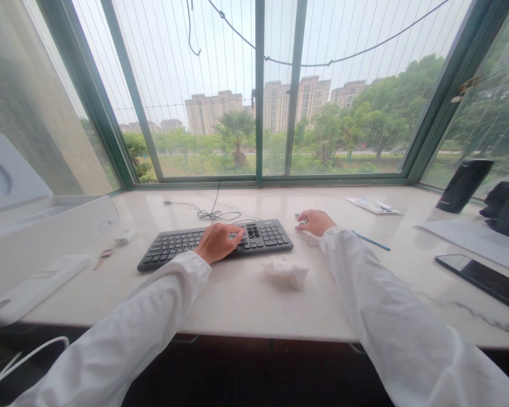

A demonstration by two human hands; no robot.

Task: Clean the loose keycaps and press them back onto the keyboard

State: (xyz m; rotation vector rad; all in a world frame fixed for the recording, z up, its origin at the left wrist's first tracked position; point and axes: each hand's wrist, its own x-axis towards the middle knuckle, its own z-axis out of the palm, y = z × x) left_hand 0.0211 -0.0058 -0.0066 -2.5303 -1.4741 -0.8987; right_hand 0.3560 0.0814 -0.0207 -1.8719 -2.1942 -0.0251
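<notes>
A black keyboard lies at a slant on the pale tabletop. Over its middle is my left hand, with thumb and forefinger brought close in a pinch; whatever they hold is too small to make out. Just right of the fingertips, several key sockets are bare of keycaps. My right hand is bent down beyond the keyboard's right end, its fingers closed at a small cluster of loose keycaps. Its fingertips are partly hidden. Crumpled white tissue sits in front of the keyboard, and more lies under my right wrist.
A coiled cable lies behind the keyboard. To the left are a white box, a key and a white adapter. A thin blue stick, a packet, a phone and a black cylinder are rightward.
</notes>
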